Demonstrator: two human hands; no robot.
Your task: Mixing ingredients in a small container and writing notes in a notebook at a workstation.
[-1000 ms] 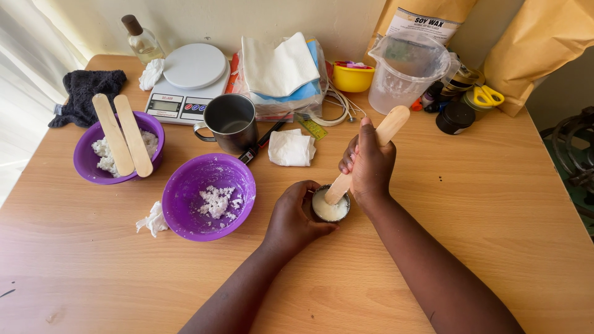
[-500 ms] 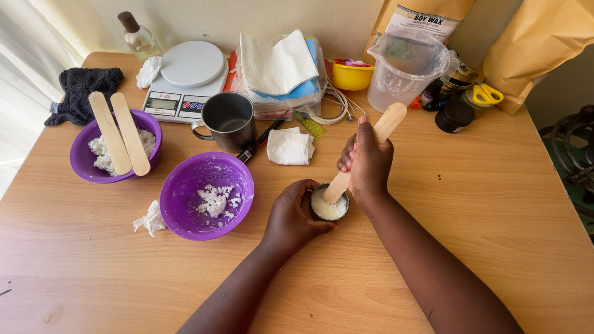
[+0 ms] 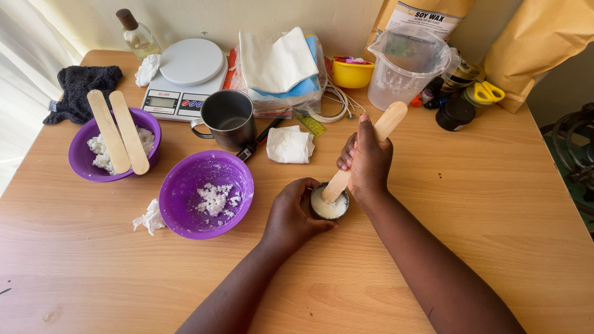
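The right hand (image 3: pixel 369 162) grips a wooden stick (image 3: pixel 365 152), its lower end sunk in the pale wax of a small round tin (image 3: pixel 330 203) at frame centre on the counter (image 3: pixel 482 204). The left hand (image 3: pixel 291 216) curls around the tin's left side. Just left sits a purple bowl (image 3: pixel 206 194) with white flakes. Above it stands a metal mug (image 3: pixel 228 119), a folded tissue (image 3: pixel 289 146) beside it.
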